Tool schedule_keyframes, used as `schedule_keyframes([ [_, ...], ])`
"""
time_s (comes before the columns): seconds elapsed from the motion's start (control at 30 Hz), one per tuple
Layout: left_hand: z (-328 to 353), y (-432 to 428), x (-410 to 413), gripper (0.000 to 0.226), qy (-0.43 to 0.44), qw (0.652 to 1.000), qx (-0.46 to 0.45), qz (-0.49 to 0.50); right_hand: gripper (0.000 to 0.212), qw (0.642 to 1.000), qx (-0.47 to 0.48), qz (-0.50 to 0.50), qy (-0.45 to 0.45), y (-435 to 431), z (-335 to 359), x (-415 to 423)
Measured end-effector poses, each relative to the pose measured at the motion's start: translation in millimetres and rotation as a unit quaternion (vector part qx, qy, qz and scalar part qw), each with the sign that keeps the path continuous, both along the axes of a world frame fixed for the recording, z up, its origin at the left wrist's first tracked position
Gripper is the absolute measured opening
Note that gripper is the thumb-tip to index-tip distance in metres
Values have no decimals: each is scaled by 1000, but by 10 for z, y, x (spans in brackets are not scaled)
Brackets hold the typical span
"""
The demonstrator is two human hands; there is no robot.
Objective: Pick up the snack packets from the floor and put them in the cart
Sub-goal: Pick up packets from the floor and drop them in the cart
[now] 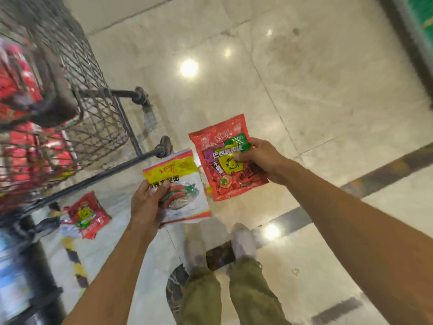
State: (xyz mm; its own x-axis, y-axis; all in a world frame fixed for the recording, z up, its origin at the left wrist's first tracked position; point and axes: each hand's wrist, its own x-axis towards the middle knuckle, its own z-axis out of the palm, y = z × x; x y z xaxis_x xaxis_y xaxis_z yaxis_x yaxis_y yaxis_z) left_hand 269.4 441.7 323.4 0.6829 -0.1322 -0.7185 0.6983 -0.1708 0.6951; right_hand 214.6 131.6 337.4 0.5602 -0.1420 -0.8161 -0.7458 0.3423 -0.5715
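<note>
Two packets off the floor (316, 95), one per hand. Left hand (146, 202): fingers curled round the lower-left edge of the white packet (187, 195), thumb on its printed face. Right hand (260, 156): pinching the red packet (222, 170) at its right edge, thumb on the front. Both packets face up, side by side, held above the floor just right of the cart (89, 73) frame. Edges very close; touching or not, cannot tell.

Third packet (87, 214), red, flat on the floor at lower left, beneath the cart's lower rail. Beside it, pale blurred litter (66, 231), possibly more wrappers. Cart basket at upper left, holding red packs (21, 90), smeared by motion blur.

Step in hand, by judgement: transfer. Pickup complete for these two packets; deposit not yet made. Task roughly midway, with at least one packet left on the floor.

Next move:
1. Raise both hands up and to the left, clear over the basket rim.
2. Release only once inside the wire walls.
3. Keep packet corners off the mesh to avoid snagging.
4. Hold lightly: thin film, contents probably crushable.
5. Bend for the third packet, reaching around the lower rail.
6. Pinch an edge rather than pressing flat; glossy tile and slick film likely to slide.
</note>
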Motion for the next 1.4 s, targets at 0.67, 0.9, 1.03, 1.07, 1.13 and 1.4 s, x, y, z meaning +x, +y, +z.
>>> schedule_keyframes([
  [0.67,5459,-1009,592,89,-125,968,-165,144,35,970,-129,60,-195,-936,5930,672],
  [0.9,5685,-971,1540,51,-204,921,-196,268,37,952,-135,141,-236,-962,6341,2013],
  [1.03,5659,-895,2037,64,-216,888,-192,357,34,942,-145,193,-234,-952,6432,2723],
  [1.07,5667,-878,2130,66,-217,878,-195,378,34,939,-142,205,-236,-953,6448,2901],
  [1.13,5614,-796,2280,69,-225,869,-190,399,34,933,-141,226,-243,-945,6475,3257],
  [1.4,5288,-481,2240,122,-219,825,-125,506,35,897,-88,357,-246,-610,6259,4474],
])
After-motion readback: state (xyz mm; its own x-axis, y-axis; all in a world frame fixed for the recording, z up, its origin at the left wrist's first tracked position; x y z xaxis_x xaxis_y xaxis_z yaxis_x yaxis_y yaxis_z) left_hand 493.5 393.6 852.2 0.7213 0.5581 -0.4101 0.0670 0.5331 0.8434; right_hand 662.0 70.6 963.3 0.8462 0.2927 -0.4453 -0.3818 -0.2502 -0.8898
